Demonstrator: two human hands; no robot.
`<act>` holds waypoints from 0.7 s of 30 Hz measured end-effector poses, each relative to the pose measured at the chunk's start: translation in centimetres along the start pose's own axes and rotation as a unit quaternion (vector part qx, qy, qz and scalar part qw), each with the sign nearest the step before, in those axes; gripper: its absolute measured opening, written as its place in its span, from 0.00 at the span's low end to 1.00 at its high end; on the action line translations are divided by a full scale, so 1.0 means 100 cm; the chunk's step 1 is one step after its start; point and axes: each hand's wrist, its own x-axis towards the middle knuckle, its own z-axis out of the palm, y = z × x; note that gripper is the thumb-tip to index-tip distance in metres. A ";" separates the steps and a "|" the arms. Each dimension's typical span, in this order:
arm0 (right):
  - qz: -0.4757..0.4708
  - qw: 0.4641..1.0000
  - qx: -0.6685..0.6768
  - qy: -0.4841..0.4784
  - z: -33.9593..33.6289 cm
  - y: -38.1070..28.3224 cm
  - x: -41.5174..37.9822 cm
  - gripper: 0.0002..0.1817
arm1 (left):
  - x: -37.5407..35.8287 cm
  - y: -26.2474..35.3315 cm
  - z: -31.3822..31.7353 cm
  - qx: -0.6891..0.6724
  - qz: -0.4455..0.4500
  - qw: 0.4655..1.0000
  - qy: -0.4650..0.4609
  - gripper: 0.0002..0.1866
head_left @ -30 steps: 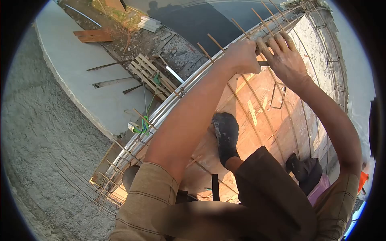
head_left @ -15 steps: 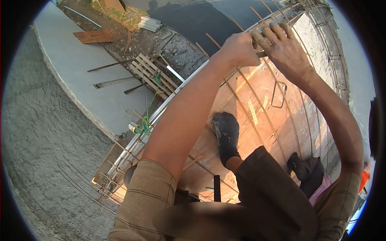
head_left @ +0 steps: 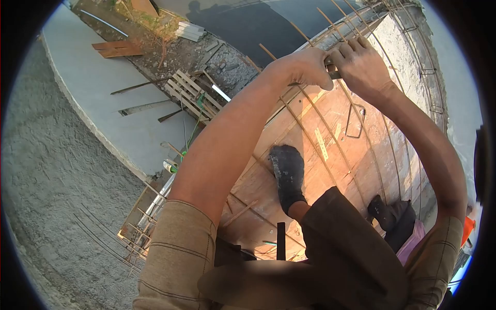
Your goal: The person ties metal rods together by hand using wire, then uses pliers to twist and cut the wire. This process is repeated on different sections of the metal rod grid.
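Observation:
My left hand and my right hand meet near the far edge of a reddish wooden panel. The fingers of my left hand are curled, its thumb pointing down, and what they hold is hidden. A short dark bar shows between the hands, and my right hand is closed around its end. Thin steel rebars cross the panel under and beyond my hands. One bent rebar loop lies on the panel below my right hand.
A dark-shod foot stands on the panel, and another dark shoe is at right. Yellowish slotted strips lie between rebars. A rough concrete wall borders the right. Beyond the left edge, a wooden pallet lies lower down.
The fingers of my right hand, stretched forward before, are now curled in. My left hand has turned slightly, its thumb now showing lower, and the left forearm has shifted a little left.

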 end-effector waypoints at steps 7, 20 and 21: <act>0.198 0.751 0.416 -0.473 -0.035 0.012 0.006 0.26 | -0.034 0.025 0.030 0.119 -0.049 0.991 -0.033 0.27; 0.148 0.961 0.183 -0.143 -0.022 -0.114 -0.092 0.22 | -0.137 -0.007 0.056 -0.059 -0.061 0.994 -0.068 0.20; 0.181 0.953 0.197 -0.140 -0.017 -0.119 -0.096 0.24 | -0.141 -0.004 0.062 0.019 -0.076 0.996 -0.037 0.19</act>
